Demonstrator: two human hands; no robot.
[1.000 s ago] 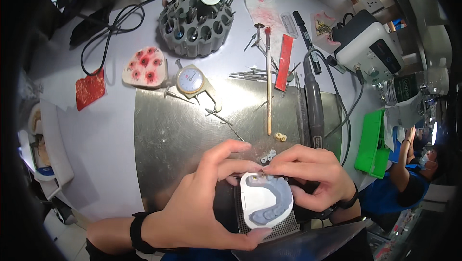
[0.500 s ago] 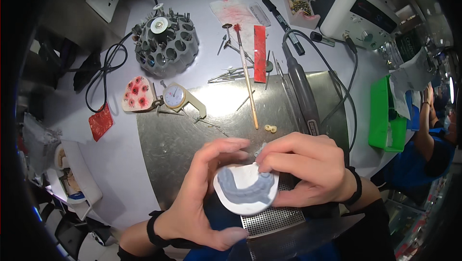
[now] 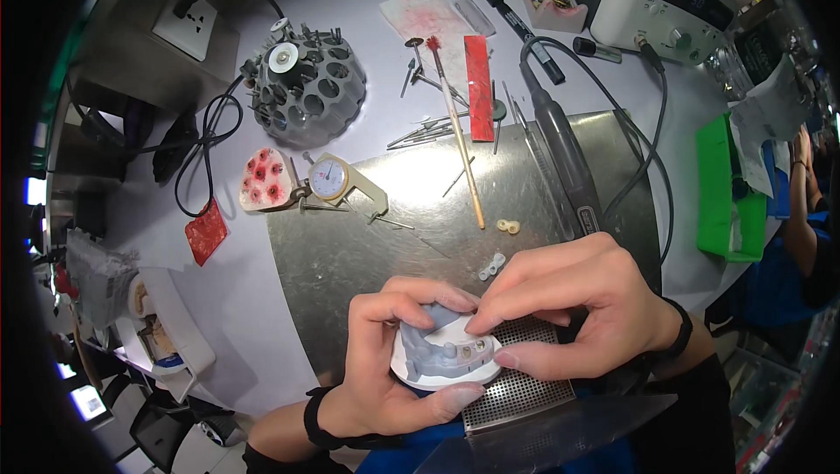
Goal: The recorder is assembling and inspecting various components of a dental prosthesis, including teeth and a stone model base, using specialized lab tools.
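Note:
A dental model [image 3: 437, 365], a grey-blue arch on a white base, is in my left hand [image 3: 385, 360]. The left fingers wrap its far side, and the thumb lies along its near edge. Small metal-coloured round fittings [image 3: 467, 353] show in the arch's right part. My right hand [image 3: 577, 312] meets the model's right end, index fingertip on the white middle and thumb at the outer edge. Beyond the hands lie a small grey-white joined piece [image 3: 492, 267] and a cream joined piece [image 3: 507, 226], both loose on the metal plate [image 3: 350, 251].
A dial caliper [image 3: 331, 178] touches a red-spotted model [image 3: 266, 180] at left. A bur holder [image 3: 306, 89] stands behind. A brush [image 3: 457, 137], red strip [image 3: 478, 89] and handpiece [image 3: 564, 150] lie ahead. A perforated metal tray [image 3: 525, 386] sits below my right hand; a green bin [image 3: 722, 194] stands right.
The dental model has been turned and tilted in my hands, so its metal fittings now show. My left fingers have closed around it. My right fingers have shifted to its right end.

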